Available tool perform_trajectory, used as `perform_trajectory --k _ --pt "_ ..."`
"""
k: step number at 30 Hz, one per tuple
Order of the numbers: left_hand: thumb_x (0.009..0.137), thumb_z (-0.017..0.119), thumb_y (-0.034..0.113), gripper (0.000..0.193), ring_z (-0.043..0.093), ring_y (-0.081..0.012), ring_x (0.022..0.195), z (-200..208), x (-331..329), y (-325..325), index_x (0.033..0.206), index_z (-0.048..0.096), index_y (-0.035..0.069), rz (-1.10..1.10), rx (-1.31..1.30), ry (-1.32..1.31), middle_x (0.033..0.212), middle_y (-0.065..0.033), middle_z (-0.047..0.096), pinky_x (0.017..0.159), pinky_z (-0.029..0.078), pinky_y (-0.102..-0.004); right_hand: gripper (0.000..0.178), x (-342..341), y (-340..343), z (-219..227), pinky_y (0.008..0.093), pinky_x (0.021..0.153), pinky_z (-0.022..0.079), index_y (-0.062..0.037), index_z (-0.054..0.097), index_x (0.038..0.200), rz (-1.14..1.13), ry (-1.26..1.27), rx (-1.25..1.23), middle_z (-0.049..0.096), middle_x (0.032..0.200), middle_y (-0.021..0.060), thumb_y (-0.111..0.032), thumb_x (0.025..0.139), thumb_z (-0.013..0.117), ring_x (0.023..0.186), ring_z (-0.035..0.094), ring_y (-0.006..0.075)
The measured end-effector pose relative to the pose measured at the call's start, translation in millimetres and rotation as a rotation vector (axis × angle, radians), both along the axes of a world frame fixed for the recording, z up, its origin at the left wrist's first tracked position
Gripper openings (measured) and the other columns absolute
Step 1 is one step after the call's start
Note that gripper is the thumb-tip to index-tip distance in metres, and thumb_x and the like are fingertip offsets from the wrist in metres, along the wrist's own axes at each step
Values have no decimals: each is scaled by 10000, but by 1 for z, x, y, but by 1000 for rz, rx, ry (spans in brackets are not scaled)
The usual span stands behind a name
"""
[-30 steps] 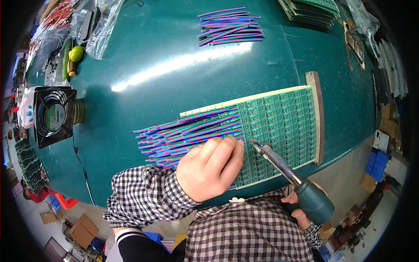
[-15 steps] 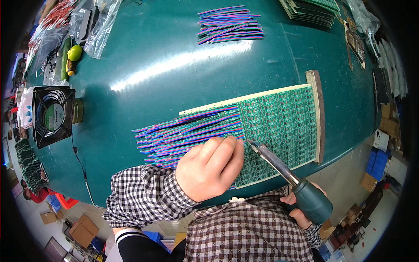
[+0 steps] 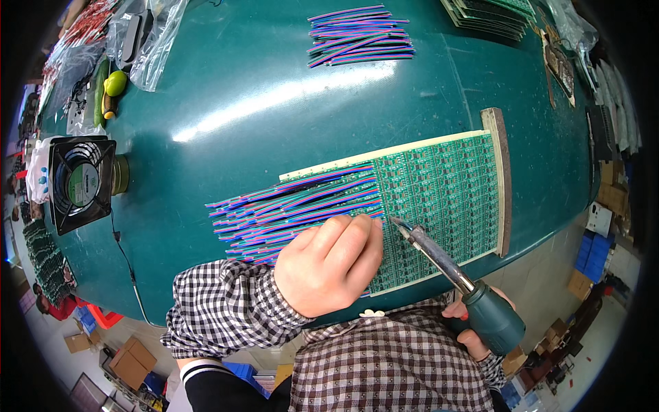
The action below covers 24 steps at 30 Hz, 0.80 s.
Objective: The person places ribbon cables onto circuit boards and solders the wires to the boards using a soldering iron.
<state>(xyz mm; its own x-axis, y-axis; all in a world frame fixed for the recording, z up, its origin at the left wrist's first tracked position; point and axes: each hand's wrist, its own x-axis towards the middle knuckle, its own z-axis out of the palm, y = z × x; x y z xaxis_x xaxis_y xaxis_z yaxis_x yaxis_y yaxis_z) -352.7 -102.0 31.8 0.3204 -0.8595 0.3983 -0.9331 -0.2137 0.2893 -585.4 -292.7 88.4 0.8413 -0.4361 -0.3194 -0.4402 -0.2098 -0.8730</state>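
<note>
A panel of small green circuit boards lies on the table, with striped ribbon cables in blue, pink and black lined up along its left edge. My left hand is closed in a pinch at that edge, over the end of a ribbon cable; the fingers partly hide what they grip. In my right hand is a soldering iron with a dark green handle, partly hiding the fingers. Its tip points up and left, just right of my left fingertips, over the panel.
A wooden strip borders the panel's right end. Another pile of ribbon cables lies at the far side. At the left stands a black fan with a cord. Stacked green panels sit far right; plastic bags lie far left.
The soldering iron has shifted slightly right, its tip a little farther from my left fingertips. My left hand stays nearly in place, still pinched.
</note>
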Motion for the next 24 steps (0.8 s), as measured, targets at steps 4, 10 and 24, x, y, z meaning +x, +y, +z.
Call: perform_trajectory --k 4,10,24 --pt "671 678 122 365 644 -185 850 -1 0 0 1006 716 -18 0 1 5 1004 -85 641 657 512 -265 474 3 2 0 359 698 566 -84 788 959 -25 -15 23 780 908 40 -521 792 855 759 699 230" --pt "686 680 108 347 638 -171 841 -2 1 0 1006 718 -20 -18 -17 -17 988 -80 639 636 506 -257 483 1 1 -2 353 695 565 -84 789 968 -11 2 41 776 891 32 -529 791 852 754 690 227" --pt "683 680 111 349 635 -177 841 0 1 -1 1003 716 -22 -7 -4 -11 983 -83 642 636 511 -260 474 1 2 2 350 699 562 -96 789 966 -22 26 31 775 887 32 -536 799 845 782 698 234"
